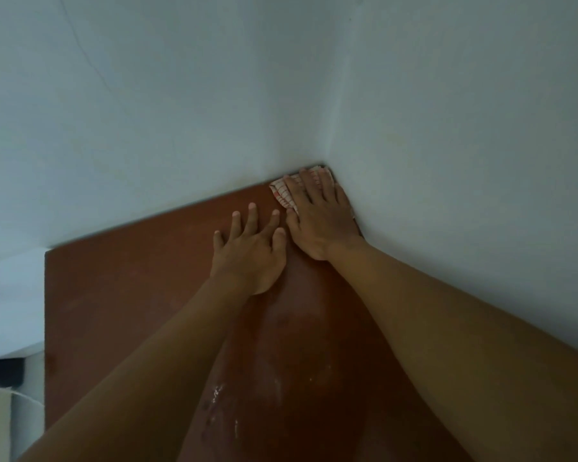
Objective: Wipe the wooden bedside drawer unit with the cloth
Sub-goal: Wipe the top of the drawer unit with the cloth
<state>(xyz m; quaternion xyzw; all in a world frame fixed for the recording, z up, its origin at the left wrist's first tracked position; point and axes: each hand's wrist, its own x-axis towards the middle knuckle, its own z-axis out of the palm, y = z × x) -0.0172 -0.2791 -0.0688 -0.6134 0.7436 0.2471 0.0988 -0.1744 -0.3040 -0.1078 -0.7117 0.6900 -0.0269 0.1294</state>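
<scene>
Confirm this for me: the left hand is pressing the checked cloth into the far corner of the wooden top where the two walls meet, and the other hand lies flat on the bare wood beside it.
Not quite. The head view shows the right hand pressing the checked cloth into the far corner of the wooden top where the walls meet. The left hand is the one flat on bare wood beside it.

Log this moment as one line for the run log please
step: wiping top | right hand: flat on cloth in far wall corner | left hand: bare, flat on drawer unit top | white specks near front
</scene>
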